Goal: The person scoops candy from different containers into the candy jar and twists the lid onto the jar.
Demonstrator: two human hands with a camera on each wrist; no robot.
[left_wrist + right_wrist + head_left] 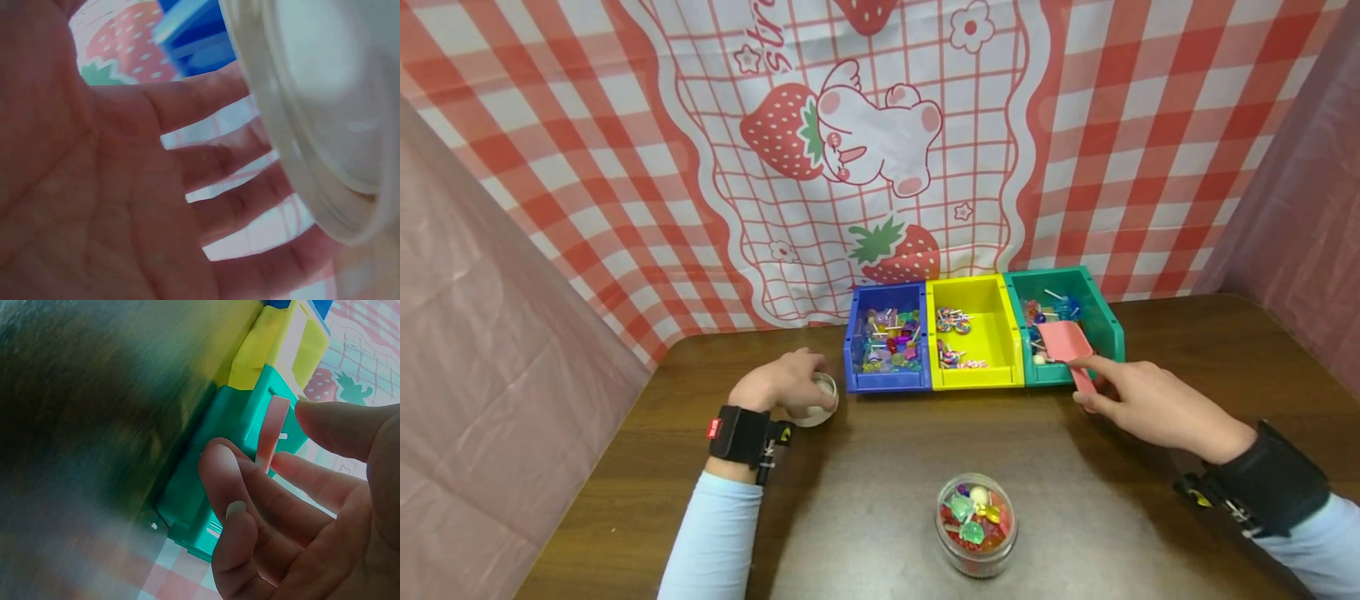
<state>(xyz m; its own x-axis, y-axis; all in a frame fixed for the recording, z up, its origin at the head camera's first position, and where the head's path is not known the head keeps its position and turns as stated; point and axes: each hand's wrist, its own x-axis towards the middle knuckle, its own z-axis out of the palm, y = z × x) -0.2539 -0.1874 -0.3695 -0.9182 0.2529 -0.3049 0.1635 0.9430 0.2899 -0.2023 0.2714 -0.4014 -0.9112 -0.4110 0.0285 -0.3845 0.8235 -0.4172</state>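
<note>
My left hand (805, 379) lies over a white round lid (818, 402) on the brown table, left of the blue bin, with its fingers curled round the lid's edge. In the left wrist view the lid (325, 112) sits against those fingers (219, 156). My right hand (1086, 385) reaches to the pink scoop (1066, 343), which leans out of the green bin (1111, 323). The forefinger and thumb stand on either side of the scoop's handle (272, 434), and a gap shows at the thumb. A clear jar (976, 523) full of coloured sweets stands open near the front edge.
Three bins stand in a row at the back: blue (887, 382) and yellow (977, 379), both holding lollipops and sweets, then green. A red-checked cloth with strawberries hangs behind. Pink sheets wall both sides. Bare table (880, 467) lies between my hands.
</note>
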